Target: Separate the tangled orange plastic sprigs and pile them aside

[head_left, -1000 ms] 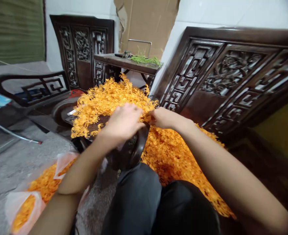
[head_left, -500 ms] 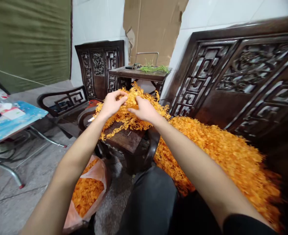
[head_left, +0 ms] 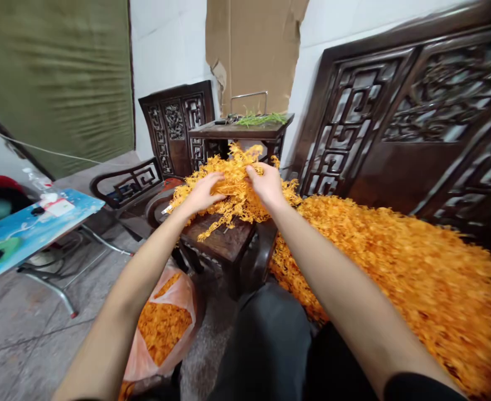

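Observation:
A heap of frilly orange lace-like trim [head_left: 239, 192] lies on a small dark wooden table [head_left: 239, 239], one strand trailing over its front. My left hand [head_left: 205, 195] is at the heap's left side, thumb and fingers apart, fingertips against the trim. On the right, my right hand [head_left: 266, 182] pinches some of the trim between thumb and fingers near the heap's top. Some fingertips are hidden in the strands. A much larger pile of the same orange trim [head_left: 379, 250] covers the bench to my right.
A pink plastic bag [head_left: 189, 326] of orange pieces stands on the floor by my left leg. At left is a blue folding table [head_left: 82, 207] with a bottle. Behind stand a dark side table [head_left: 237, 132] bearing green stems [head_left: 264, 118] and a carved chair back [head_left: 174, 128].
My hands have moved apart; the left is lower and opened, the right has shifted right with the trim. The heap's top strands have changed shape. The whole view has swung slightly left.

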Available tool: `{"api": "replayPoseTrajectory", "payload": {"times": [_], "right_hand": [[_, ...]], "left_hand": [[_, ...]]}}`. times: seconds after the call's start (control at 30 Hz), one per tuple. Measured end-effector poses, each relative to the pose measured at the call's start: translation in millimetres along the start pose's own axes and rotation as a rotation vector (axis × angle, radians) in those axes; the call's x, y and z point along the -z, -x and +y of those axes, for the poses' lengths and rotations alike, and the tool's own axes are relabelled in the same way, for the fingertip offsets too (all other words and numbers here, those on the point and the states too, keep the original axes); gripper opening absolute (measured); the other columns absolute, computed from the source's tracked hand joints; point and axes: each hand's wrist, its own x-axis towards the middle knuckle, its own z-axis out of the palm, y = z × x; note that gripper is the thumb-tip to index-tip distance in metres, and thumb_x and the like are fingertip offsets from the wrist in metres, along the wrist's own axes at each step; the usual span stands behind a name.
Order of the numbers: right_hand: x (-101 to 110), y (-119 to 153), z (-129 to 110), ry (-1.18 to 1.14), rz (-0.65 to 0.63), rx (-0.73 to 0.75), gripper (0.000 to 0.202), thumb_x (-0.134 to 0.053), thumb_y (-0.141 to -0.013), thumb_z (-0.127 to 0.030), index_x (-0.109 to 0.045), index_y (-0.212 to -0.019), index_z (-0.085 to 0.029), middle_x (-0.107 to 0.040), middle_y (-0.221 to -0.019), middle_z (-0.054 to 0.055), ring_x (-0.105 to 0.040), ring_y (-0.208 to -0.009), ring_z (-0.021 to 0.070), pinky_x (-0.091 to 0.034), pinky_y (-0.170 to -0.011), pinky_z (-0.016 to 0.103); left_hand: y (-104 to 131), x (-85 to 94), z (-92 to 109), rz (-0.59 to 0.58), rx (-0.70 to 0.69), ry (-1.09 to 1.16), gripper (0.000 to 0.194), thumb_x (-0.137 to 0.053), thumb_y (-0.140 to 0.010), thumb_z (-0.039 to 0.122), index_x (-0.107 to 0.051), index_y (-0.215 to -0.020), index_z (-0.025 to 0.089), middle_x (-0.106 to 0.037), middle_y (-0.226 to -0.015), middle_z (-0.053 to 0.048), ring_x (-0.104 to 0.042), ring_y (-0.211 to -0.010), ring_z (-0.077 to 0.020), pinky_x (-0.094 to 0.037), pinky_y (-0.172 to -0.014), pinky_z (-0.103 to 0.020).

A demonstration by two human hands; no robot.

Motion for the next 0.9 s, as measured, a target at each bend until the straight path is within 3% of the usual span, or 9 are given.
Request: {"api": "replayPoseTrajectory", "payload": {"times": [0.07, 0.13, 0.2, 0.3, 0.37, 0.43, 0.57, 0.73, 0.9], "right_hand": [[-0.4, 2.7, 3.7, -0.001, 0.028, -0.087, 0.046, -0.040, -0.101, -0.047, -0.067, -0.109, -0.011, -0.073, -0.101, 0.014, -0.067, -0.089, 0.0246, -0.050, -0.079, 0.034], [-4.9, 7.4, 4.2, -0.004, -0.058, -0.121, 0.039, -0.051, -0.097, -0.047, -0.068, -0.098, -0.012, -0.072, -0.094, 0.012, -0.065, -0.084, 0.0240, -0.048, -0.078, 0.034], [-12.9, 13.1, 0.7, 0.059, -0.192, -0.092, 0.034, -0.056, -0.096, -0.044, -0.068, -0.097, -0.012, -0.072, -0.094, 0.013, -0.064, -0.085, 0.0249, -0.048, -0.078, 0.035], [-26.9, 20.4, -8.1, 0.139, -0.323, -0.022, 0.039, -0.062, -0.093, -0.044, -0.064, -0.111, -0.010, -0.070, -0.106, 0.018, -0.065, -0.095, 0.0288, -0.049, -0.083, 0.038], [-34.3, 24.3, -12.1, 0.163, -0.394, 0.065, 0.051, -0.071, -0.087, -0.045, -0.060, -0.120, -0.008, -0.067, -0.117, 0.020, -0.063, -0.104, 0.0305, -0.049, -0.089, 0.039], [-38.6, 27.9, -13.4, 0.202, -0.452, 0.130, 0.057, -0.078, -0.081, -0.042, -0.058, -0.122, -0.007, -0.063, -0.122, 0.021, -0.062, -0.110, 0.0313, -0.049, -0.092, 0.039], [-39.9, 34.4, -11.9, 0.266, -0.484, 0.137, 0.056, -0.075, -0.084, -0.041, -0.055, -0.125, -0.010, -0.060, -0.129, 0.021, -0.064, -0.110, 0.0320, -0.050, -0.090, 0.040], [-37.9, 39.2, -11.5, 0.339, -0.503, 0.173, 0.054, -0.070, -0.088, -0.043, -0.054, -0.128, -0.012, -0.058, -0.132, 0.022, -0.066, -0.111, 0.0331, -0.052, -0.089, 0.039], [-33.7, 42.4, -14.1, 0.349, -0.496, 0.218, 0.050, -0.070, -0.088, -0.038, -0.058, -0.127, -0.010, -0.060, -0.129, 0.023, -0.067, -0.110, 0.0346, -0.052, -0.090, 0.041]], "left_hand": [[9.6, 28.5, 8.2, 0.116, 0.015, 0.058, 0.046, -0.060, -0.093, 0.041, -0.057, -0.133, 0.019, -0.061, -0.142, -0.012, -0.058, -0.131, -0.0219, -0.044, -0.113, -0.039], [28.5, 53.5, 12.5, 0.185, 0.163, -0.055, 0.039, -0.053, -0.096, 0.046, -0.062, -0.124, 0.019, -0.069, -0.128, -0.011, -0.066, -0.115, -0.0213, -0.051, -0.101, -0.036], [53.6, 65.0, 9.9, 0.067, 0.421, -0.310, 0.041, -0.055, -0.092, 0.055, -0.069, -0.104, 0.019, -0.075, -0.107, -0.013, -0.070, -0.101, -0.0257, -0.053, -0.093, -0.038], [89.5, 53.0, -5.8, -0.345, 0.733, -0.515, 0.056, -0.065, -0.078, 0.070, -0.069, -0.095, 0.017, -0.074, -0.103, -0.019, -0.071, -0.098, -0.0354, -0.054, -0.086, -0.044], [103.0, 36.0, -18.9, -0.386, 0.739, -0.513, 0.060, -0.070, -0.075, 0.066, -0.068, -0.107, 0.015, -0.070, -0.119, -0.024, -0.069, -0.106, -0.0381, -0.054, -0.089, -0.044], [104.1, 24.3, -29.2, -0.306, 0.709, -0.487, 0.055, -0.073, -0.077, 0.052, -0.067, -0.115, 0.012, -0.068, -0.125, -0.024, -0.067, -0.111, -0.0368, -0.052, -0.094, -0.041], [76.3, 34.3, -34.3, -0.195, 0.688, -0.442, 0.043, -0.061, -0.085, 0.033, -0.067, -0.123, 0.015, -0.075, -0.117, -0.011, -0.069, -0.104, -0.0266, -0.051, -0.093, -0.031], [19.4, 67.4, -17.3, 0.172, 0.555, -0.249, 0.035, -0.057, -0.087, 0.035, -0.071, -0.111, 0.015, -0.076, -0.103, -0.008, -0.067, -0.090, -0.0213, -0.052, -0.086, -0.031], [-28.4, 77.9, 5.9, 0.350, 0.431, -0.091, 0.028, -0.060, -0.088, 0.039, -0.069, -0.101, 0.016, -0.072, -0.094, -0.006, -0.063, -0.085, -0.0184, -0.051, -0.081, -0.029]]}}
